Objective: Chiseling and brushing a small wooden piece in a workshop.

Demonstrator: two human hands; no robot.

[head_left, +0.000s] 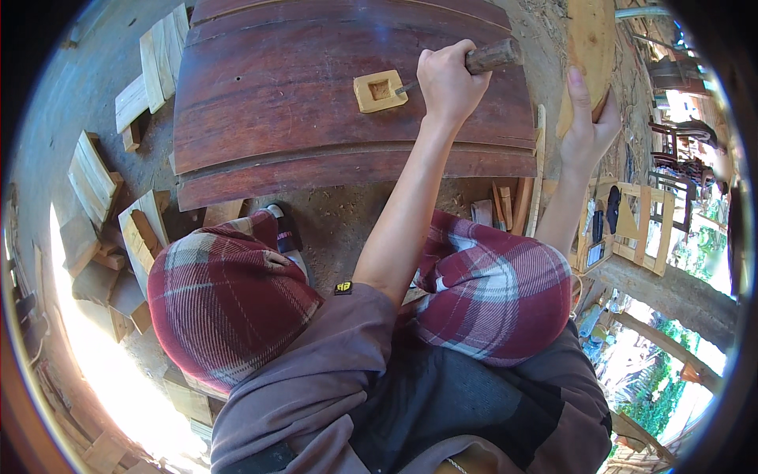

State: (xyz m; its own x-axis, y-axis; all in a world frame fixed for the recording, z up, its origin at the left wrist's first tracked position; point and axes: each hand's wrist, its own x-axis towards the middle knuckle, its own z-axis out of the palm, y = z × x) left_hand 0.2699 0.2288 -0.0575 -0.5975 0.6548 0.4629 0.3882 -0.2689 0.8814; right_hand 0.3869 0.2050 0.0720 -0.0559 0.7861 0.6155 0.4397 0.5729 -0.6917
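Note:
My left hand point(452, 85) is closed around a chisel with a thick, dark wooden handle point(497, 57). The chisel's thin metal blade point(406, 88) slants down to the right edge of a small, pale wooden block point(367, 100). A squarish hollow is cut into the block's top, and the block lies on a reddish-brown wooden table point(300, 103). Off the table's right side, my right hand point(588, 126) grips a long, flat piece of light wood point(591, 55), thumb on its face. The far end of that wood runs out of the picture.
Cut boards point(162, 59) and stacked offcuts point(95, 178) lie on the floor to the left. Wood strips point(505, 207) stand under the table's right front corner. Farther right is a light wooden frame point(659, 229) with dark objects on it. My knees flank the table's near edge.

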